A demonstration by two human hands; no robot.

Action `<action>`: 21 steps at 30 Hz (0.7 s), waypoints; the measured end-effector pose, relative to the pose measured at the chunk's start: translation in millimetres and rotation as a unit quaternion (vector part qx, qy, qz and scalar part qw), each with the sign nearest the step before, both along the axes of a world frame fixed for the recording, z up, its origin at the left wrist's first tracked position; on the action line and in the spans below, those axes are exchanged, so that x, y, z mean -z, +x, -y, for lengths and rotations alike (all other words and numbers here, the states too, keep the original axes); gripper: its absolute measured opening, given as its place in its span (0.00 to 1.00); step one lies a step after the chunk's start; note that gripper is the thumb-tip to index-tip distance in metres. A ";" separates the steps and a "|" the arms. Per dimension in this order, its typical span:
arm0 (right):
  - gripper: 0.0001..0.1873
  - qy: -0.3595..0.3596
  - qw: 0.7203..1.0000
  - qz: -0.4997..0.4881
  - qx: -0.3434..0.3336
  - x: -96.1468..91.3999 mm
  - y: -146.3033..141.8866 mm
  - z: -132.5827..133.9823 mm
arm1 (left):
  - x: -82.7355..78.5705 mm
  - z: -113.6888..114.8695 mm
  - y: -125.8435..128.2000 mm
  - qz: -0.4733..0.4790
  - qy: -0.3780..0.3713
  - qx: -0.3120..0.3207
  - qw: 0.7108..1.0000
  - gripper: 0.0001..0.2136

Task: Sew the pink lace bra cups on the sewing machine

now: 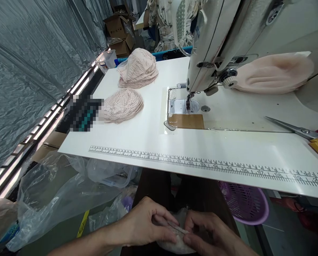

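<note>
Below the table's front edge, over my lap, both hands pinch a small pale piece of fabric (179, 243). My left hand (145, 224) grips its edge between thumb and fingers. Close beside it, my right hand (209, 231) pinches the same edge from the other side. Much of the fabric is hidden behind my fingers and cut off by the bottom of the view. On the table ahead, the sewing machine (215, 46) has its presser foot (188, 103) over the metal needle plate.
Two stacks of pink lace pieces, a far one (139, 67) and a nearer one (124, 105), lie left on the white table (148, 138). Scissors (305, 132) and pink padded cups (276, 74) are at right. A purple basket (247, 202) stands below. Another person (165, 21) is behind.
</note>
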State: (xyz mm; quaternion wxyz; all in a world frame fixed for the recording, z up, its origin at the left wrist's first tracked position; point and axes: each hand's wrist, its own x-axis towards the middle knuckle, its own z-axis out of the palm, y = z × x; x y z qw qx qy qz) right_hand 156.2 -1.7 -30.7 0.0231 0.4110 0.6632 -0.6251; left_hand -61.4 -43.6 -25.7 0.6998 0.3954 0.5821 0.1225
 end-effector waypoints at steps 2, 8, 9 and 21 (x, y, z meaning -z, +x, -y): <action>0.10 0.000 1.000 0.001 -0.008 1.1 -1.7 -0.7 | -0.6 -0.3 0.6 0.023 -0.008 -0.006 1.000 0.17; 0.10 0.003 1.000 0.005 -0.014 -0.3 -4.3 -0.8 | -0.8 0.2 2.5 0.059 -0.022 -0.032 0.997 0.13; 0.10 0.004 1.000 0.009 -0.014 -1.3 -3.8 -0.9 | -0.1 0.4 2.7 0.059 -0.026 -0.035 0.997 0.13; 0.07 -0.002 1.000 0.012 -0.026 -2.7 -2.4 -1.3 | 5.4 -0.6 3.7 0.043 -0.070 -0.041 0.996 0.16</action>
